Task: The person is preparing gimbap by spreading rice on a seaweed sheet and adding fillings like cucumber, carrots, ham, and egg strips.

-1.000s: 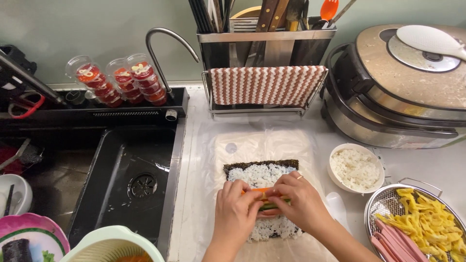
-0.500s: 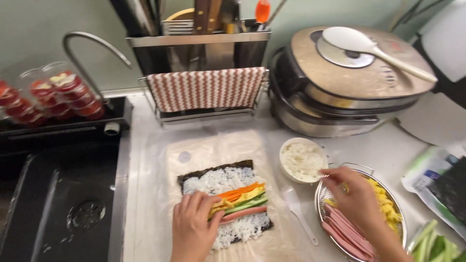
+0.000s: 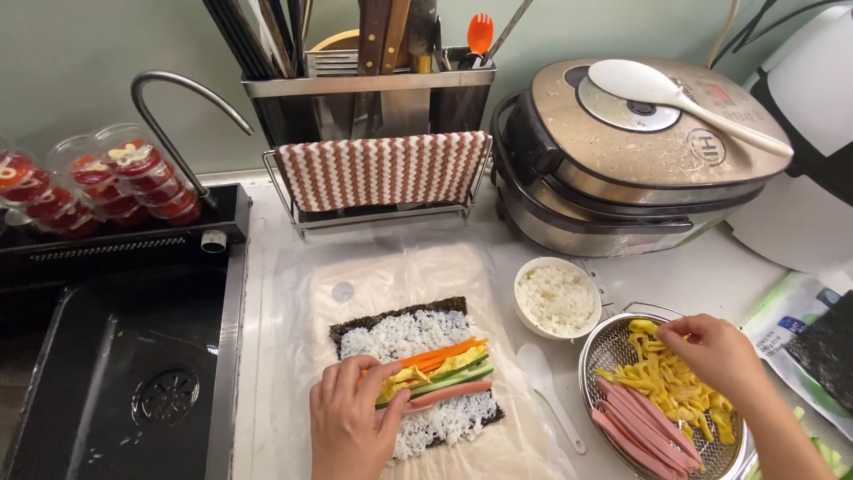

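Note:
A dark seaweed sheet (image 3: 355,325) spread with white rice lies on a clear plastic sheet (image 3: 391,276) on the counter. Across it run strips of carrot, yellow egg, green cucumber and pink ham (image 3: 444,392). My left hand (image 3: 348,418) rests flat on the left end of these fillings. My right hand (image 3: 716,349) reaches into a metal strainer (image 3: 597,345) at the right, its fingertips pinching yellow egg strips (image 3: 662,380). Pink ham strips (image 3: 635,422) lie in the same strainer.
A white bowl of rice (image 3: 557,298) and a white plastic spoon (image 3: 544,378) sit between roll and strainer. Behind stand a rice cooker (image 3: 622,169) with a rice paddle, a utensil rack with a striped cloth (image 3: 382,169), and a black sink (image 3: 115,373) at the left. A seaweed packet (image 3: 822,342) lies far right.
A second ago both hands pressed the fillings on the rice. My right hand has since moved right into the strainer, and the view has shifted right. My left hand stays on the roll.

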